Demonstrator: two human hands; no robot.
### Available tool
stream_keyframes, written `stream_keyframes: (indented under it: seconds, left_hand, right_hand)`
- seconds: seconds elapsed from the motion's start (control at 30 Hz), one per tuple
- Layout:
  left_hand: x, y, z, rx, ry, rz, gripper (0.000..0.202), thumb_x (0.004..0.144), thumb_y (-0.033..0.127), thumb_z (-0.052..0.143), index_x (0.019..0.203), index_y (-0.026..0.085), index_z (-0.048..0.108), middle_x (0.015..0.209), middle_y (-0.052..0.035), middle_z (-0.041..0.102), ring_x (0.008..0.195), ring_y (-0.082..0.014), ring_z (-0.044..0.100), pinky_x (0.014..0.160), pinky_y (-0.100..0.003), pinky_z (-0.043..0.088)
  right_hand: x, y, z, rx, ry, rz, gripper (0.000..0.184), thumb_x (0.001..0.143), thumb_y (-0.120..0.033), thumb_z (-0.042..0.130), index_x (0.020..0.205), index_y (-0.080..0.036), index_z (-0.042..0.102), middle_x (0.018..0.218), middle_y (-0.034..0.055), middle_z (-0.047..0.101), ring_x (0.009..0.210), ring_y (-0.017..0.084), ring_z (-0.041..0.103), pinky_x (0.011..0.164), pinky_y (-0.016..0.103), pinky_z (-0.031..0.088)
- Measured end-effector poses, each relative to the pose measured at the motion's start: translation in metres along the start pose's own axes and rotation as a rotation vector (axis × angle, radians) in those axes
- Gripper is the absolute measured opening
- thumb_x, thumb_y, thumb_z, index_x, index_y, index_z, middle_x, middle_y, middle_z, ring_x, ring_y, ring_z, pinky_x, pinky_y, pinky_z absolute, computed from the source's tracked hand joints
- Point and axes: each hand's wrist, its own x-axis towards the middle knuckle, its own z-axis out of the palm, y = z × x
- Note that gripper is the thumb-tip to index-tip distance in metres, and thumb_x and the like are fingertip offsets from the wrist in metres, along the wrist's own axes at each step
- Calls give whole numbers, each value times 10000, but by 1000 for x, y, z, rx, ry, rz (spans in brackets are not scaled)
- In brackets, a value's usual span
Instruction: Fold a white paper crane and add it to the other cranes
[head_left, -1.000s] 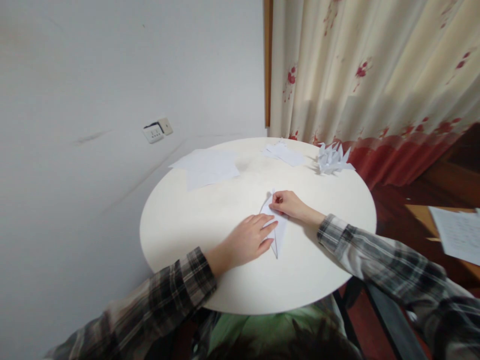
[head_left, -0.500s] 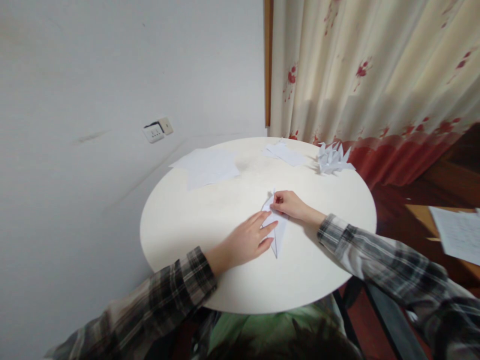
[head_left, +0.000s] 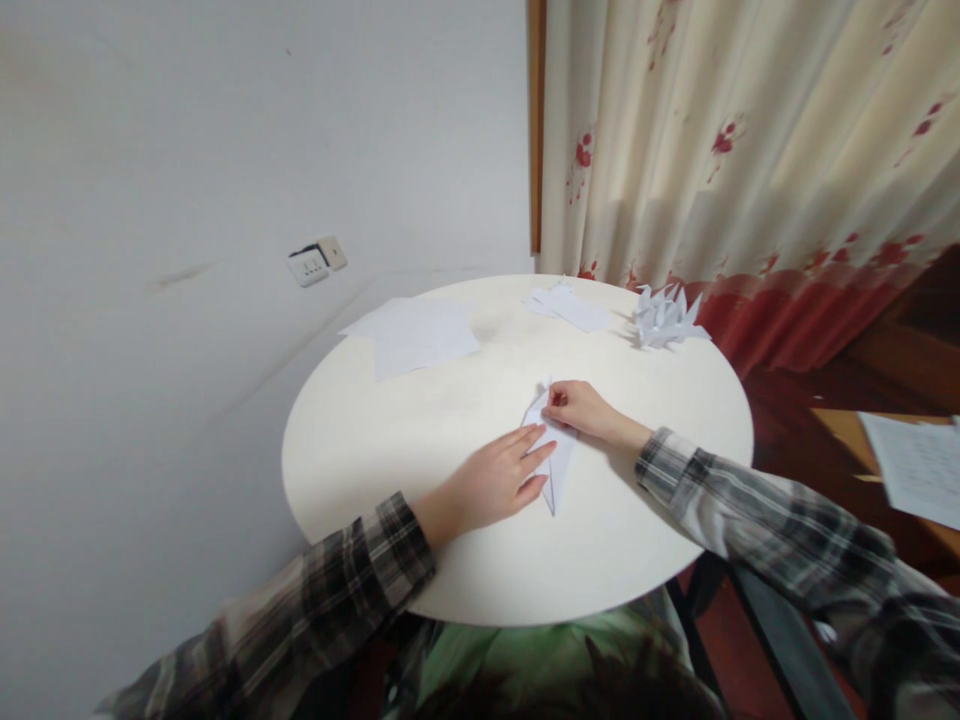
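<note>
Head view, and here we are at the round white tabletop (head_left: 352,450), with the folded paper (head_left: 562,462) lying a touch right of its middle, long and narrow, one sharp point aimed at the near edge. My left grip (head_left: 491,478) lies flat over the paper's left side, palm down, fingers apart, tips pressing on the white layers beside a long crease. Over to my right grip (head_left: 586,410): it comes in from the right edge, thumb and forefinger together, clamped on the folded paper close to its far end, the other fingers curled under. Just past that pinch a small tip of paper pokes out toward the far edge. Out at the far left edge, large white sheets (head_left: 427,338) lie overlapping and flat. Along the far edge, smaller pieces of paper (head_left: 574,307) sit in a loose pile, and by the far right edge there's a cluster of pointed paper shapes (head_left: 664,320), spikes up, packed tightly against each other. Plaid sleeves cover both my forearms, and the left one crosses the near left edge. Beyond the far right edge hangs a cream curtain (head_left: 720,110) with red flowers.
</note>
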Motion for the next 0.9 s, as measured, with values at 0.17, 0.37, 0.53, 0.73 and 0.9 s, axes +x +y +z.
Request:
stream_keyframes:
  seconds: [0.17,0.37,0.53,0.73,0.9]
  left_hand:
    - [-4,9,-6,4,-6,12,420,880,300,408,1243,93,452,1307,-176,466,1239,-255,412,1018,-400,364]
    - [-13,23,-11,-8,-9,39,463,831,332,473,1218,79,474,1261,-198,502,1192,-292,457,975,-424,404]
    - [-13,25,-13,6,-8,34,458,831,320,478,1213,67,488,1254,-206,506,1189,-294,460,984,-412,399]
    - [-14,28,-11,6,2,35,460,843,339,465,1228,87,473,1275,-194,490,1197,-285,452,986,-416,397]
    - [-15,32,-12,8,-8,28,468,838,343,475,1230,87,475,1283,-196,481,1199,-289,448,993,-410,390]
  right_hand:
    - [-9,1,3,203,-77,56,135,708,-234,553,608,-142,555,489,-25,527,448,80,444,465,206,323]
    - [-23,-10,11,57,12,16,258,703,-351,617,552,-151,552,489,-25,516,469,79,421,481,216,297]
    - [-18,-14,13,30,70,63,214,701,-326,611,575,-154,591,531,-13,548,493,87,435,490,221,292]
    - [-11,-13,8,68,93,170,354,722,-463,569,584,-143,637,557,34,601,506,111,489,481,231,303]
    - [-5,-16,3,-32,31,188,365,770,-387,505,542,-134,636,521,53,594,487,112,494,483,238,313]
